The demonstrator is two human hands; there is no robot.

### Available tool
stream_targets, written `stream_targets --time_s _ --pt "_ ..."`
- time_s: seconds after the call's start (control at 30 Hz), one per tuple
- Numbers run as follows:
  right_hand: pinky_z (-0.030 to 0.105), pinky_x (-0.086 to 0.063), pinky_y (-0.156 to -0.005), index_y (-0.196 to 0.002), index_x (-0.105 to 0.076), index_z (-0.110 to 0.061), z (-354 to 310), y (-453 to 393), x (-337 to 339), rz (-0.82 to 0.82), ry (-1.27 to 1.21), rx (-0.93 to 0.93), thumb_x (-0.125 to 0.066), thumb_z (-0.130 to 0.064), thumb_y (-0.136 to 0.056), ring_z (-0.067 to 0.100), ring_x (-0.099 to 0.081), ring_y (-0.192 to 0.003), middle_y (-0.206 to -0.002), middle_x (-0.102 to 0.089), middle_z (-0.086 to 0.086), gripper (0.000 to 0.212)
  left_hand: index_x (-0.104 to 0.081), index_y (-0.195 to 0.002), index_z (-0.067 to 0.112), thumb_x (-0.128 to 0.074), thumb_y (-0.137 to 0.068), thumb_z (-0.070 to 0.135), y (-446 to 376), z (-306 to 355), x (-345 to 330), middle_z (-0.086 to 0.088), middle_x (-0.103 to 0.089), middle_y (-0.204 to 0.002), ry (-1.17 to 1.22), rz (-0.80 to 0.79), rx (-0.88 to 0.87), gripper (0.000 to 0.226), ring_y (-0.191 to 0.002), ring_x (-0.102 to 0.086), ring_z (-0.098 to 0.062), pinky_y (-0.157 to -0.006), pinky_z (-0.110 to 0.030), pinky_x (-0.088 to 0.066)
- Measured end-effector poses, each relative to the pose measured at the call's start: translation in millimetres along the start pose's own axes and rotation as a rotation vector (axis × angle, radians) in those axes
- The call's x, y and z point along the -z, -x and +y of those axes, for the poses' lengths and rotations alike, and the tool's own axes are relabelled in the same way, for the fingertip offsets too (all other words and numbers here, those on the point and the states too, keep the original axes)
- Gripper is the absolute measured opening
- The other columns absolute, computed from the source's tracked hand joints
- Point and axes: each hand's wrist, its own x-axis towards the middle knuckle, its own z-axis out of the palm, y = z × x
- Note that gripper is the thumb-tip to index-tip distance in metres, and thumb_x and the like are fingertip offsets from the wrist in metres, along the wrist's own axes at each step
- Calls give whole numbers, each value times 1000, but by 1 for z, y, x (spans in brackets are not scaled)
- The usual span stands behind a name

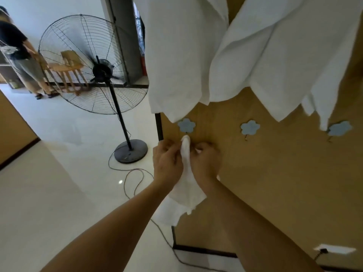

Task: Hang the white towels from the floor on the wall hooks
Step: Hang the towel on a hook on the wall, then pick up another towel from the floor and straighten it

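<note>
Standing at left, a fan faces the room; the left hand and right hand both pinch a small towel, its bunched tip touching the first blue hook, with two towels hung above two more hooks

Fan base, cord on floor

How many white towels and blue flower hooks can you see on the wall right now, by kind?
White towels hanging from above: 2, left one and right one.
White towel gripped by both hands, left hand and right hand, under the leftmost hook: 1.
Blue flower hooks: 3, at and.
Total: 6.
</note>
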Motion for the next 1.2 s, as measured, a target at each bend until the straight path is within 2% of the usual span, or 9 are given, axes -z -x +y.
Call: stream_targets --time_s 0.1,0.2,0.3,0.47,0.63,0.73,0.83,0.93,1.2 --pt "31 -41 -78 -88 -74 -19 -2 7 3 109 156 204 -58 -29 -94 23 -54 -90 -91 -65 2 19 -71 -97 19 -60 -93 27 4 -3 4 -4 -58 -107 -285 -40 -136 14 -96 -48 -24 -83 -34 -42" --pt "21 -45 -73 -99 -71 -23 -5 16 5 -67 -120 87 -49 -25 -99 9 -60 -80 -85 -63 -12 22 -69 -93 24 -51 -98 25 5 -4 8 2 -65 -95 -47 -217 19 19 -81 -57 -15 -72 -23 -45" --pt "21 -49 -77 -102 -66 -23 -7 30 0 -139 -153 71 -48 -47 -98 6 -63 -82 -84 -65 -12 30 -65 -88 28 -49 -99 26 11 -7 8 15 -61 -74 65 -276 102 20 -67 -60 -6 -63 -17 -45" --pt "28 -50 -72 -94 -66 -16 -23 29 -20 40 -44 -45 -64 -41 -89 18 -66 -81 -83 -68 -1 25 -53 -74 36 -49 -91 12 6 -21 16 19 -55 -67 63 -431 4 30 -63 -54 -2 -57 -10 -36" --pt "25 -38 -81 -123 -59 -12 -41 37 -33 159 316 -80 -56 -35 -96 24 -63 -105 -115 -67 8 36 -51 -70 39 -37 -86 45 -16 -45 51 20 -54 -64 41 -517 -162 22 -59 -52 -1 -54 -13 -36" --pt "32 -42 -95 -133 -49 -10 -47 48 -35 66 295 -187 -61 -38 -93 28 -57 -117 -131 -59 11 50 -40 -60 36 -27 -77 48 -24 -57 71 18 -47 -62 75 -508 -273 24 -57 -49 -9 -51 -17 -34" --pt "37 -44 -99 -137 -43 -10 -46 75 -28 43 261 -261 -70 -43 -86 28 -54 -121 -135 -55 10 66 -59 -84 32 -47 -88 33 -29 -65 81 6 -59 -86 12 -576 -341 12 -79 -60 -21 -66 -28 -51" --pt "30 -45 -88 -138 -44 -12 -39 114 -12 74 266 -311 -73 -46 -82 26 -56 -117 -131 -58 8 72 -57 -131 21 -51 -92 20 -23 -57 87 -4 -59 -125 -36 -613 -380 39 -112 -56 -27 -89 -35 -49" --pt "39 -49 -96 -142 -47 -24 -16 244 87 246 531 -390 -67 -52 -83 25 -54 -118 -130 -59 3 68 -53 -137 18 -51 -92 17 81 46 105 -4 -53 -137 112 -736 -734 44 -123 -50 -25 -100 -36 -45"
